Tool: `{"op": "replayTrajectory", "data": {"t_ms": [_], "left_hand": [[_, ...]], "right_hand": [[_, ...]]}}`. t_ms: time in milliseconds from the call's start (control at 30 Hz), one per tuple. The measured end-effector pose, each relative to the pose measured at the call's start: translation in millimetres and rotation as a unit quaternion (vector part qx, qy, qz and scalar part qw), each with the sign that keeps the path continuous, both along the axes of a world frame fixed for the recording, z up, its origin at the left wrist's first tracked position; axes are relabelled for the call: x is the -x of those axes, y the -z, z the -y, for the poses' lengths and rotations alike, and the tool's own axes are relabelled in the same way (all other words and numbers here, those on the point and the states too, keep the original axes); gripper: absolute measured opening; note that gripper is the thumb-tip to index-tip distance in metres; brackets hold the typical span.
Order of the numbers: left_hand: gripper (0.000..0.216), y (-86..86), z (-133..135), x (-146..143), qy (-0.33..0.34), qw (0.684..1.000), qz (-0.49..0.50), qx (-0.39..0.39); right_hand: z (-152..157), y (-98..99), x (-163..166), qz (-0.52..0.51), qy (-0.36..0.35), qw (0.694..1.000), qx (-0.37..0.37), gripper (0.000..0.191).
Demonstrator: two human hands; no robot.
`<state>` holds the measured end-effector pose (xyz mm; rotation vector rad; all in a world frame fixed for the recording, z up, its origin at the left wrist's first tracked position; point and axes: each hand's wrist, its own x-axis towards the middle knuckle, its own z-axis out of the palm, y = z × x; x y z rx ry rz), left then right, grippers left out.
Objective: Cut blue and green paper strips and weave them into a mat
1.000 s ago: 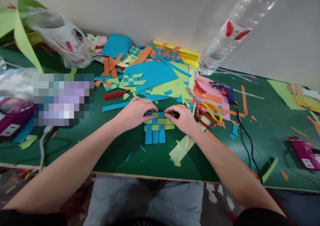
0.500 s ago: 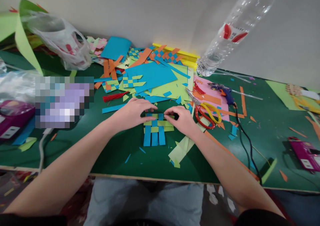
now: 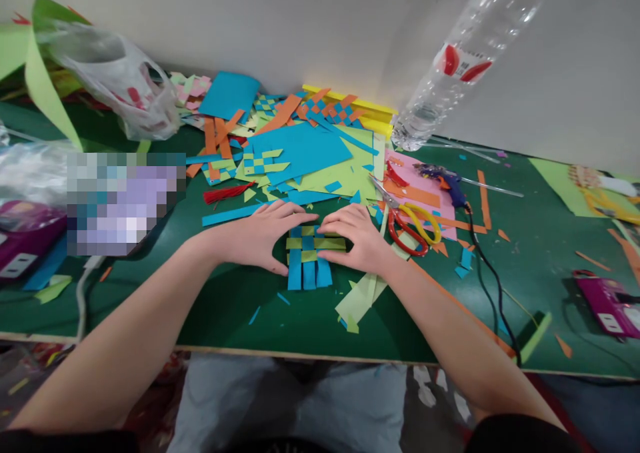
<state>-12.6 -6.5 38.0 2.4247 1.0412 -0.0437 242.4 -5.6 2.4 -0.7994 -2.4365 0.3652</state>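
A small weave of blue and light-green paper strips point(image 3: 309, 243) lies flat on the green table, its blue strip ends pointing toward me. Around its left side is my left hand point(image 3: 260, 236), open, the thumb by the lower left edge and the forefinger stretched over the top edge. My right hand point(image 3: 355, 239) curves over the right side. Its fingertips touch the upper right part and its thumb rests on the right blue strip, with a gap between thumb and fingers. Green strip ends show in that gap. The fingers partly hide the weave's top edge.
Scissors point(image 3: 407, 219) with red and yellow handles lie right of my right hand, near a corded glue gun point(image 3: 447, 183). Behind are paper sheets point(image 3: 300, 149) and a red tassel point(image 3: 227, 193). A plastic bottle point(image 3: 425, 109) stands by the wall; a blurred-out device point(image 3: 127, 203) lies left.
My right hand has gone from a pinch at the upper right corner to spread fingers along the right side. My left thumb has moved down toward the weave's lower left edge.
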Motion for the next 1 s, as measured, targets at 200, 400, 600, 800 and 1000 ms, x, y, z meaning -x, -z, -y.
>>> {"op": "replayTrajectory", "data": {"t_ms": [200,400,600,800,1000], "left_hand": [[0.093,1.3,-1.1,2.0,-0.001,1.000,0.003,0.002],[0.089,7.8,-3.8,5.9,-0.002,1.000,0.023,-0.017],[0.086,7.3,-4.2,7.0,-0.002,0.999,0.027,-0.022],[0.078,5.0,-4.5,5.6,0.006,0.999,0.020,-0.040],[0.071,3.4,-5.5,5.2,0.010,0.999,0.026,-0.041]], "right_hand": [[4.1,-2.4,2.5,0.049,-0.045,0.998,0.005,0.055],[3.7,-4.1,1.9,0.061,-0.056,0.996,0.035,0.074],[2.9,-1.7,2.7,0.065,-0.059,0.996,0.029,0.077],[2.5,2.5,2.4,0.061,-0.053,0.997,0.012,0.070],[3.2,0.1,2.8,0.060,-0.053,0.997,0.015,0.060]]}}
